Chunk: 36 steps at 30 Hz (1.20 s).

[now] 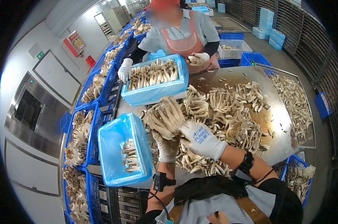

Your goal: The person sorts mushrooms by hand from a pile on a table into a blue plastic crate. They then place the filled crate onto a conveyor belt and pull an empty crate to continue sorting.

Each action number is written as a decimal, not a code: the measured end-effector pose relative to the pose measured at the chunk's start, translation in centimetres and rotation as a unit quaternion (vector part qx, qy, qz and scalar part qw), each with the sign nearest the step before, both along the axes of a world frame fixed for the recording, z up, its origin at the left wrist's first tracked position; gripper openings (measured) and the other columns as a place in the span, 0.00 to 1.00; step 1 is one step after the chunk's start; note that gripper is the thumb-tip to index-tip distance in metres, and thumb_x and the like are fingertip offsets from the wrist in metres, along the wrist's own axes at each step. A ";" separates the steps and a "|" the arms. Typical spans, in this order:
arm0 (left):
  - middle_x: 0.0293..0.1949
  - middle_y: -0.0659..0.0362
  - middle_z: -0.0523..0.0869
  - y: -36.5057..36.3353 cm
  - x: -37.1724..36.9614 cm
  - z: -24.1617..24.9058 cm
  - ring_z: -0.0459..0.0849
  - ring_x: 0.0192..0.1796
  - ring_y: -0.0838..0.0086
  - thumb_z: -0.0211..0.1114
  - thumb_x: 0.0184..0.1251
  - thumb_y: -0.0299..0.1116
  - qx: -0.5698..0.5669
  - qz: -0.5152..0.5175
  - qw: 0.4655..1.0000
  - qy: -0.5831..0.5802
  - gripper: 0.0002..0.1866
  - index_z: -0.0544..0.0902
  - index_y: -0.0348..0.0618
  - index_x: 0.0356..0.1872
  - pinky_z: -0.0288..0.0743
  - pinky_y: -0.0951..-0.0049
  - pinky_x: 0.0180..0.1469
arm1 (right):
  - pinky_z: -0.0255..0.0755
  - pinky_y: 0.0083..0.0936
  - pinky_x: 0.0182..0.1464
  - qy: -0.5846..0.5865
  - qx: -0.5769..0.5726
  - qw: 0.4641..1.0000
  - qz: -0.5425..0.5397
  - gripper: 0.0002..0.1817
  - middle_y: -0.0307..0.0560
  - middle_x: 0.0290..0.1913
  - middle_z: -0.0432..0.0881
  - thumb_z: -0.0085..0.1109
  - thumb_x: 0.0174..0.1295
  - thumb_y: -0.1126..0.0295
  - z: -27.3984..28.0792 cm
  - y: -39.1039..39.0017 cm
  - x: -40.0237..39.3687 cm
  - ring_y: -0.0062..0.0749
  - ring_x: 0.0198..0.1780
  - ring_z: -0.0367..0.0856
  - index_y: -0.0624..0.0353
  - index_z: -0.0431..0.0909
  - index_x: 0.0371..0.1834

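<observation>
At the centre of the frame, my gloved right hand and left hand both gripped a mushroom cluster above the surface. It looked light, soft and brittle; I judged the firmer base the safest hold.

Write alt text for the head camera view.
Two white-gloved hands, left hand and right hand, hold a pale mushroom cluster above a steel table heaped with mushrooms, beside a blue plastic-lined box. Opposite, a co-worker fills another box.
</observation>
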State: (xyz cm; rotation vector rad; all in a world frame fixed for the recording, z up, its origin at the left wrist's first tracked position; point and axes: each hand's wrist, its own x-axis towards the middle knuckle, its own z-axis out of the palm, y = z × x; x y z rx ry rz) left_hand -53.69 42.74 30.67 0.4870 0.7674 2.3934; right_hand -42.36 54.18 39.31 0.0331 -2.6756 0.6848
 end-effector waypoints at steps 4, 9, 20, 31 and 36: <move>0.76 0.60 0.61 0.0 0.3 1.4 0.62 0.75 0.61 0.50 0.64 0.74 0.019 -0.013 1.000 0.003 0.48 0.54 0.56 0.78 0.56 0.56 0.76 | 0.72 0.41 0.47 0.088 0.098 0.991 0.005 0.15 0.50 0.41 0.75 0.62 0.55 0.64 1.1 -0.8 -1.3 0.47 0.44 0.78 0.57 0.77 0.44; 0.78 0.61 0.57 -0.6 0.2 2.3 0.59 0.76 0.61 0.45 0.64 0.76 0.031 0.004 0.999 0.017 0.49 0.52 0.56 0.79 0.53 0.56 0.77 | 0.71 0.36 0.43 0.078 0.171 0.981 0.035 0.10 0.44 0.34 0.75 0.63 0.50 0.66 -1.6 -0.6 -0.4 0.40 0.40 0.78 0.52 0.77 0.35; 0.80 0.58 0.47 -2.5 0.6 3.0 0.44 0.80 0.55 0.45 0.66 0.73 0.017 0.048 0.999 0.014 0.48 0.48 0.58 0.80 0.36 0.34 0.75 | 0.78 0.37 0.39 0.091 0.124 0.984 0.086 0.12 0.46 0.33 0.77 0.59 0.56 0.66 -0.8 -1.3 -0.9 0.44 0.35 0.83 0.54 0.74 0.43; 0.79 0.58 0.53 -5.1 -0.3 -0.7 0.53 0.78 0.59 0.50 0.69 0.68 0.110 0.044 0.993 0.006 0.46 0.47 0.56 0.79 0.46 0.48 0.78 | 0.75 0.40 0.51 0.162 -0.022 0.985 0.049 0.28 0.60 0.50 0.77 0.67 0.58 0.57 1.5 -2.9 -0.5 0.53 0.50 0.79 0.59 0.72 0.59; 0.79 0.58 0.51 -6.2 0.3 0.1 0.51 0.79 0.57 0.49 0.71 0.65 0.108 0.052 0.992 -0.028 0.43 0.48 0.55 0.79 0.41 0.44 0.78 | 0.76 0.37 0.33 0.108 0.061 0.990 0.066 0.15 0.47 0.33 0.76 0.62 0.60 0.62 -1.3 -4.7 -0.3 0.45 0.32 0.81 0.55 0.75 0.47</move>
